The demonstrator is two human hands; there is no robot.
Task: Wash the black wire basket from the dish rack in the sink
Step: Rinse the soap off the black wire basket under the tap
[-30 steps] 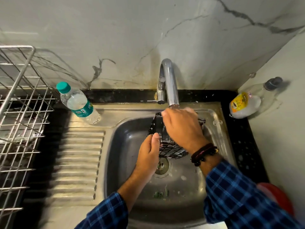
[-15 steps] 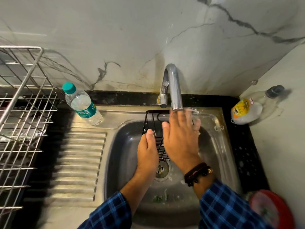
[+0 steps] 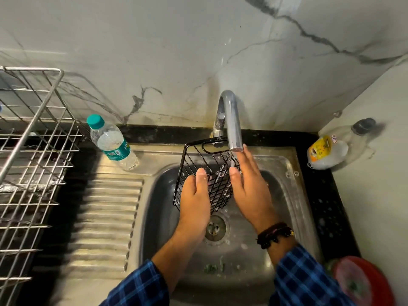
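The black wire basket (image 3: 199, 163) hangs tilted over the steel sink (image 3: 284, 195), its upper rim just under the spout of the chrome tap (image 3: 230, 122). My left hand (image 3: 195, 202) grips its lower left side, thumb on the mesh. My right hand (image 3: 248, 186) lies flat against the basket's right side, fingers straight and pointing at the spout. Water falls from the spout onto the basket by my right fingertips. The steel dish rack (image 3: 28, 155) stands at the left edge.
A water bottle with a teal cap (image 3: 111, 143) leans at the back of the ribbed drainboard (image 3: 103, 224). A clear bottle with a yellow label (image 3: 329, 151) lies on the black counter at the right. A red round object (image 3: 362, 283) is at bottom right. The drain (image 3: 215, 228) shows below the basket.
The basket has been turned and lifted from low in the basin to up under the spout. My right hand has moved from on top of it to flat along its right side.
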